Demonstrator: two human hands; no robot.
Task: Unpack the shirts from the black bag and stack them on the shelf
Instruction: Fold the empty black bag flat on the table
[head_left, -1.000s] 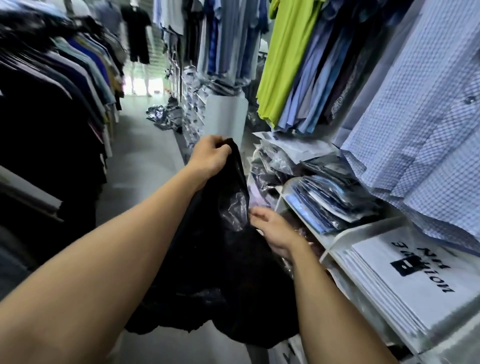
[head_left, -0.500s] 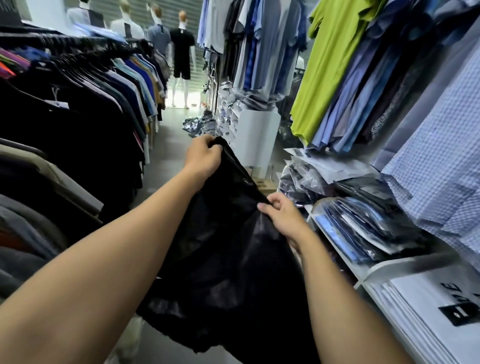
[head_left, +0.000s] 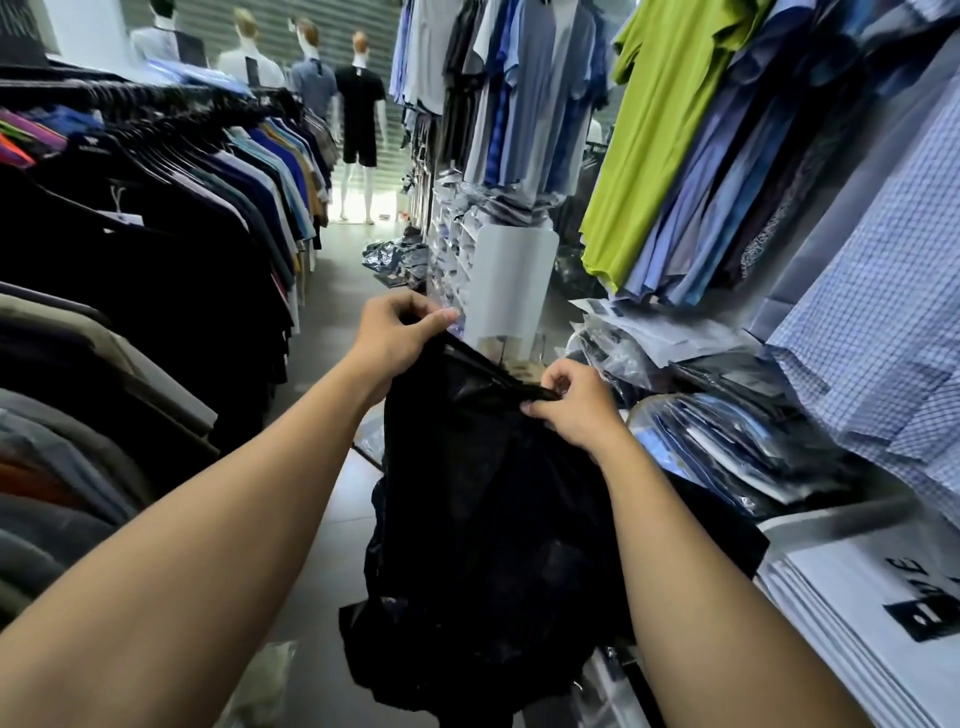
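Curled tight on the black bag's (head_left: 483, 519) top rim: fingers (head_left: 402, 305) of left hand (head_left: 395, 338) bunching the far corner, fingers (head_left: 566, 375) of right hand (head_left: 576, 410) pinching the nearer edge. Bag hanging slack between both forearms, over the aisle floor, just left of the shelf (head_left: 831, 517). Heaped on that shelf, plastic-wrapped shirts (head_left: 727, 441). On white packets (head_left: 857, 587) at near right, black print, only "E" legible. One second ago: right fingers looser, lower against the bag's side.

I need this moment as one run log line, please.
left hand: grips black bag top | right hand: pinches its top | black bag: hangs beside shelf
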